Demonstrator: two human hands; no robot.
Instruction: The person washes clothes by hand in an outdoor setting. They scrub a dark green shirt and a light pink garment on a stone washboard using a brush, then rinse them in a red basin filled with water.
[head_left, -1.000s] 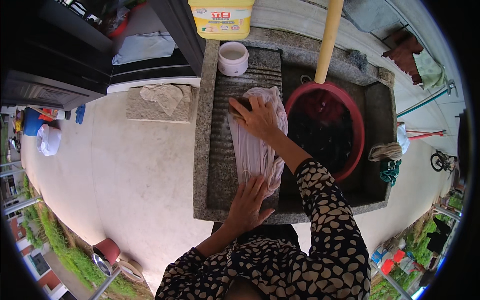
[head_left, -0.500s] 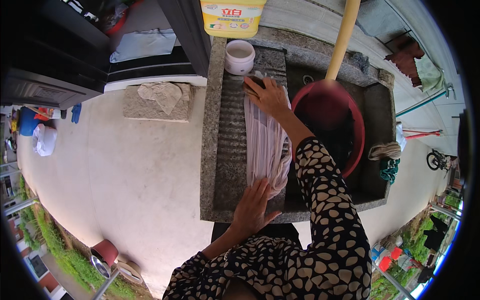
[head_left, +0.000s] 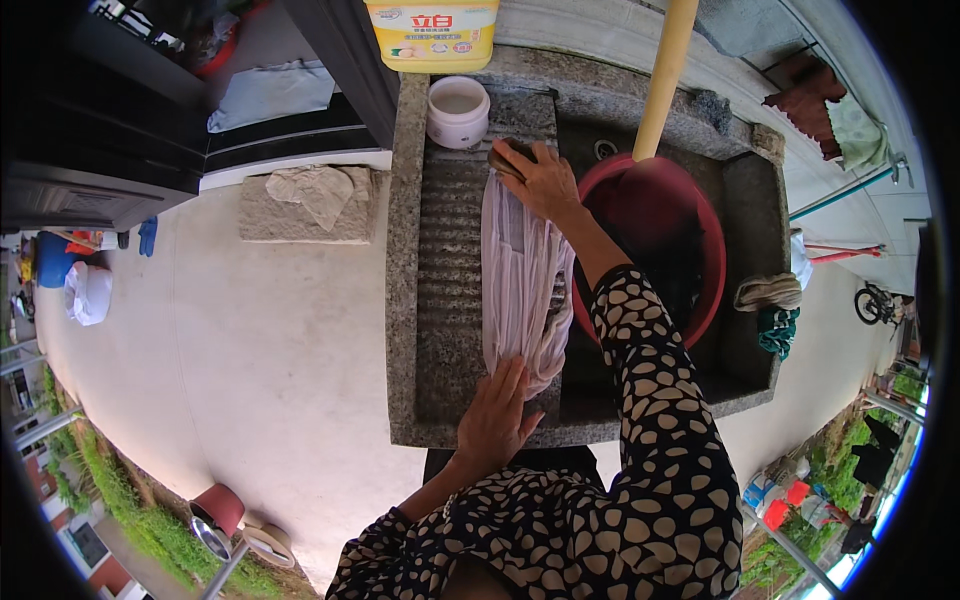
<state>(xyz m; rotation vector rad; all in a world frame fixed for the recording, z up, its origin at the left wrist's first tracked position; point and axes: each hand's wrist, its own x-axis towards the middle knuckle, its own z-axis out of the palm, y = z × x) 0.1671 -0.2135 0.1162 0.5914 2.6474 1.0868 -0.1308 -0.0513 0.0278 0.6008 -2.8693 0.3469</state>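
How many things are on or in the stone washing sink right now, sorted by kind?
Pale pink cloth under the left hand and right hand: 1
Brown brush: 1
White cup: 1
Red basin: 1
Yellow detergent jug: 1
Total: 5

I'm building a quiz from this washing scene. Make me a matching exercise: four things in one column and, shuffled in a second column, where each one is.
Things:
1. pale pink garment
2. white cup
3. red basin
4. left hand

Places:
A. in the sink recess, right of the ribbed board
B. on the near end of the garment, by the stone edge
C. at the far end of the washboard, beside the yellow bottle
D. stretched lengthwise down the ribbed stone washboard

Pairs: 1-D, 2-C, 3-A, 4-B
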